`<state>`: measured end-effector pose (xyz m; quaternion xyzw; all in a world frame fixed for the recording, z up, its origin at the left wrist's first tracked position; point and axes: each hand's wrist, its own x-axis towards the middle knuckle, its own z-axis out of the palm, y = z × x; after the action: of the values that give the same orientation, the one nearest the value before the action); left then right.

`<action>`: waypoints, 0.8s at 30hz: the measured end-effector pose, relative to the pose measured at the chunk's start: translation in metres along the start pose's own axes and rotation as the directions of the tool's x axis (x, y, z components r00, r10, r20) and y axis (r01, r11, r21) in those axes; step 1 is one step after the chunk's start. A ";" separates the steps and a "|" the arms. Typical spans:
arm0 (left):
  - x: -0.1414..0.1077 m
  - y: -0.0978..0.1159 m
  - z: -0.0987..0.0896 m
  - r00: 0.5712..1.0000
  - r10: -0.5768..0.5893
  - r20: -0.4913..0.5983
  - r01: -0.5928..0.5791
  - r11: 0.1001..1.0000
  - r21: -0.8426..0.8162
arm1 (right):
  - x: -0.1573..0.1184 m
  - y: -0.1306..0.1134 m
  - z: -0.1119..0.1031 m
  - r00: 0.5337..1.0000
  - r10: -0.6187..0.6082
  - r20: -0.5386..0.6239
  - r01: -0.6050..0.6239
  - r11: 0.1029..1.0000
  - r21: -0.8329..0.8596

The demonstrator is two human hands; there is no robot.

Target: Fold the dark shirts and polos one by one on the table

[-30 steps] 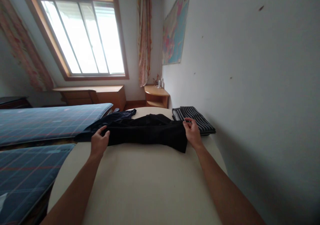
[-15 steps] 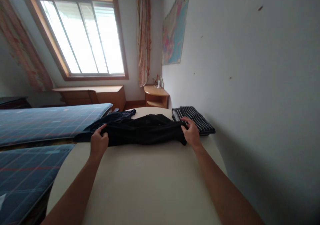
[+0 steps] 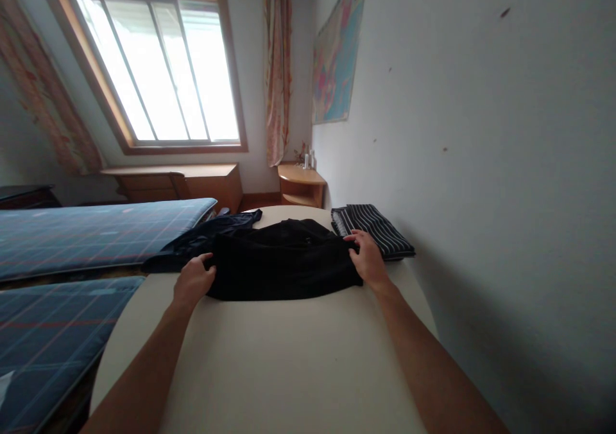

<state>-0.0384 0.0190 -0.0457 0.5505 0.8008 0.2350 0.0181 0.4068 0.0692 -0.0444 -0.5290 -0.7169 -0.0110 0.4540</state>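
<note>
A black garment (image 3: 283, 267) lies spread across the far half of the pale round table (image 3: 289, 357); its exact kind I cannot make out. My left hand (image 3: 195, 278) pinches its left edge between thumb and fingers. At the opposite edge my right hand (image 3: 366, 259) grips the cloth the same way, so the front part is stretched between both hands. Behind and to the left, a dark navy garment (image 3: 192, 240) lies crumpled, partly hidden by the black one. A folded black-and-white striped cloth (image 3: 373, 228) rests just beyond my right hand.
On the left stand two mattresses in blue plaid, the far one (image 3: 96, 228) and the near one (image 3: 58, 338). A white wall (image 3: 481, 228) runs along the right side. A wooden desk (image 3: 206, 174) and a corner shelf (image 3: 301, 176) stand under the window side.
The front part of the black garment has come down toward me and flattened on the table, showing a broader panel. My left hand has lowered slightly and moved a little right.
</note>
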 end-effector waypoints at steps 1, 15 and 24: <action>-0.002 0.000 -0.001 1.000 0.018 -0.016 -0.018 0.999 0.035 | 0.000 -0.003 -0.002 1.000 -0.009 -0.003 0.009 0.999 -0.047; -0.055 0.070 0.016 0.584 0.765 0.272 -0.681 0.644 -0.348 | -0.021 -0.077 0.008 0.682 -0.317 0.659 0.248 0.948 0.199; -0.057 0.073 0.018 0.559 0.784 0.271 -0.733 0.620 -0.281 | -0.024 -0.087 0.008 0.656 -0.317 0.685 0.310 0.941 0.138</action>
<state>0.0528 -0.0047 -0.0456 0.8724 0.4484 0.1658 0.1020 0.3357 0.0172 -0.0243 -0.3601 -0.9147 0.1144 0.1432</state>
